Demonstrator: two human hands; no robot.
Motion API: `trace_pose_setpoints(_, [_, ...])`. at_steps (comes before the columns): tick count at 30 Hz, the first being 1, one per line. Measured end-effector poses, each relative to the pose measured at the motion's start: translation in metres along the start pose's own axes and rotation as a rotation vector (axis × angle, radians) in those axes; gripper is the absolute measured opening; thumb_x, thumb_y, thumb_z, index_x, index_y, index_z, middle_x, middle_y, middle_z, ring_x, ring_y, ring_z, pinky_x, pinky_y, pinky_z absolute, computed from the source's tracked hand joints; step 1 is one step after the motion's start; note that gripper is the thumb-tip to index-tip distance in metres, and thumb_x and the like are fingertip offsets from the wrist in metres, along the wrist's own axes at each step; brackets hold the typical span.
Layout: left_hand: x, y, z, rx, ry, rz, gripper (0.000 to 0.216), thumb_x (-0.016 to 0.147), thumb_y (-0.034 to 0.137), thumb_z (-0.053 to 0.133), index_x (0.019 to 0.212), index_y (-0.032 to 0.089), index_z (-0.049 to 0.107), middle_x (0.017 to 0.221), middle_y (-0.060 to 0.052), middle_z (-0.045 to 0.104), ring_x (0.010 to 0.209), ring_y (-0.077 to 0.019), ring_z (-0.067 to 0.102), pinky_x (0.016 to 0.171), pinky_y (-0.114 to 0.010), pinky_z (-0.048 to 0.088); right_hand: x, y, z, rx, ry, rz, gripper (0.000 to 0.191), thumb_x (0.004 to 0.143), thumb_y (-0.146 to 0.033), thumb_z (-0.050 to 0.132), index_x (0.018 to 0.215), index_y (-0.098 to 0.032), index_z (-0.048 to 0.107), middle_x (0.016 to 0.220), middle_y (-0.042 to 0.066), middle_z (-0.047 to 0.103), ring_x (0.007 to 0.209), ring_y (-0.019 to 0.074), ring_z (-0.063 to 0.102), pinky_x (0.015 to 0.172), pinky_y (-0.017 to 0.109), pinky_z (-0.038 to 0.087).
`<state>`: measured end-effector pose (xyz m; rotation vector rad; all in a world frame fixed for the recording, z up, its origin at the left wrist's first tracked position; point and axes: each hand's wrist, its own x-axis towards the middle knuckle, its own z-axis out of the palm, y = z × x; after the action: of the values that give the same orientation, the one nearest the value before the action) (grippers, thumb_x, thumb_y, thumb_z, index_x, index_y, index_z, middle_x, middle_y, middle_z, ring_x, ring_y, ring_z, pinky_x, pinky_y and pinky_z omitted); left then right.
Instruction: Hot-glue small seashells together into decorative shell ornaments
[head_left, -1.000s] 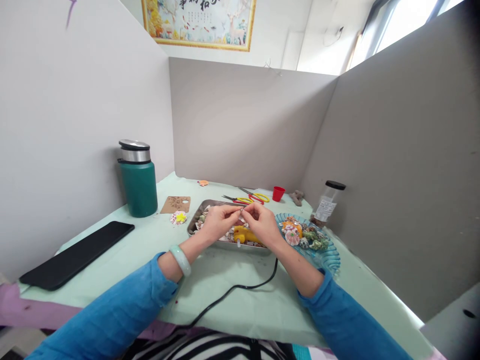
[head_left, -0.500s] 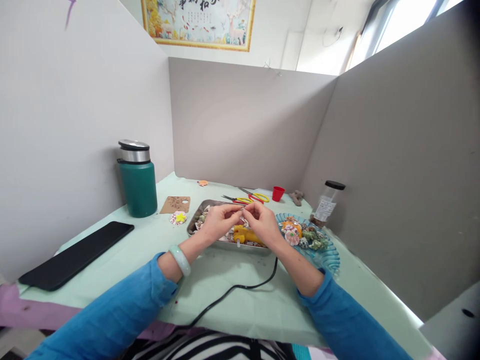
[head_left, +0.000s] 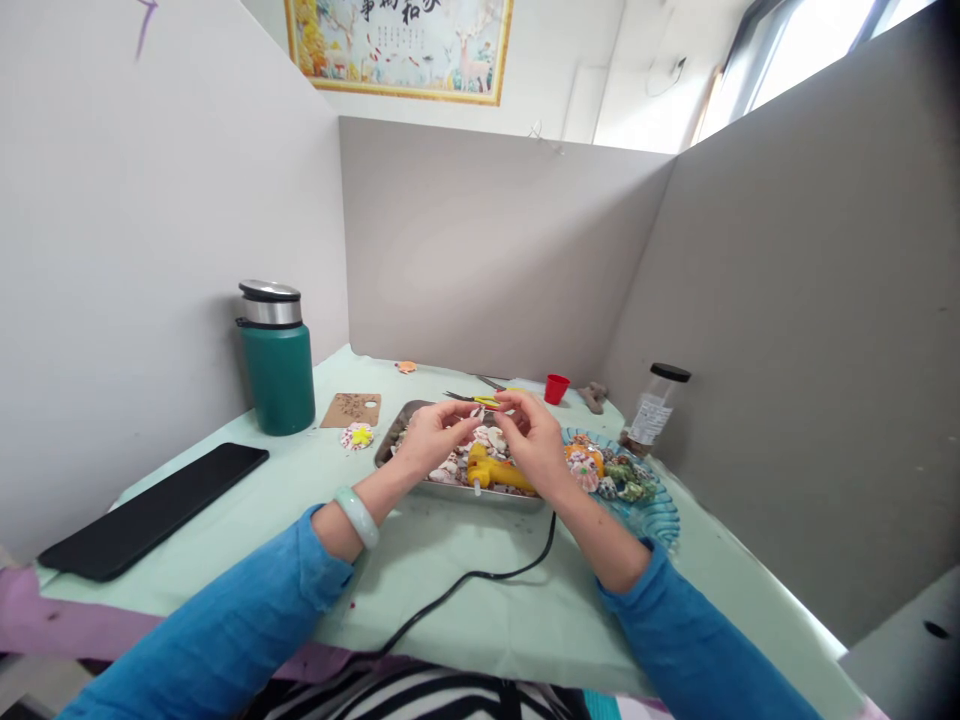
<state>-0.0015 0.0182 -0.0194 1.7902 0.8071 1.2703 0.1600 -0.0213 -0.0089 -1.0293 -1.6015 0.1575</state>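
My left hand [head_left: 435, 440] is closed over the metal tray [head_left: 517, 500], pinching a small whitish piece, probably a shell [head_left: 478, 411], at its fingertips. Beside it, my right hand [head_left: 534, 445] has thumb and fingers apart, close to that piece; nothing plainly shows between them. White and brown shells [head_left: 450, 466] fill the tray beneath both hands. A yellow glue gun [head_left: 491, 470] lies over the tray's front, its nozzle pointing toward me. Behind my hands, scissors with yellow handles [head_left: 487, 401] are partly hidden.
A blue glass plate [head_left: 664, 515] with shell pieces stands right, beside a black-lidded jar [head_left: 651, 410]. A red cup [head_left: 556, 388] is behind. At left are a green bottle [head_left: 277, 380], a brown card [head_left: 351, 409] and a black slab [head_left: 157, 508]. A cable [head_left: 465, 575] crosses the front.
My fingertips have moved apart from each other, with the right hand's thumb and fingers opening. The small whitish piece now shows at my left fingertips.
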Motion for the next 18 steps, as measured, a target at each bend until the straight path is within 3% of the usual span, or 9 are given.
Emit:
trace_pose_setpoints(5, [-0.0014,0.0034,-0.0015,0.06,-0.031,-0.018,0.04,0.074,0.045,0.063,0.101,0.016,0.068,0.088,-0.006,0.07,0.063,-0.014,0.063,0.06,-0.023,0.051,-0.0019,-0.0006,-0.0016,-0.198,-0.067,-0.145,0.015,0.085,-0.026,0.05,0.088,-0.023,0.064,0.091,0.005,0.058,0.065,0.0141,0.053,0.062,0.028,0.043])
trace_pose_setpoints(12, [-0.0023,0.0072,-0.0014,0.096,0.019,0.005,0.041,0.08,0.05,0.053,0.097,0.016,0.068,0.06,-0.001,0.062,0.06,-0.0139,0.061,0.055,-0.021,0.046,-0.0008,0.0005,-0.003,-0.239,-0.041,-0.143,0.013,0.084,-0.024,0.051,0.08,-0.021,0.062,0.086,0.004,0.058,0.07,0.0153,0.054,0.064,0.027,0.042])
trace_pose_setpoints(18, [-0.0013,0.0082,-0.0018,0.096,0.002,0.062,0.038,0.08,0.045,0.055,0.1,0.015,0.067,0.087,-0.006,0.068,0.073,-0.0152,0.062,0.065,-0.024,0.05,-0.0006,-0.0017,-0.0034,-0.203,-0.023,-0.129,0.011,0.083,-0.023,0.052,0.079,-0.02,0.061,0.083,0.003,0.057,0.067,0.0137,0.053,0.062,0.026,0.042])
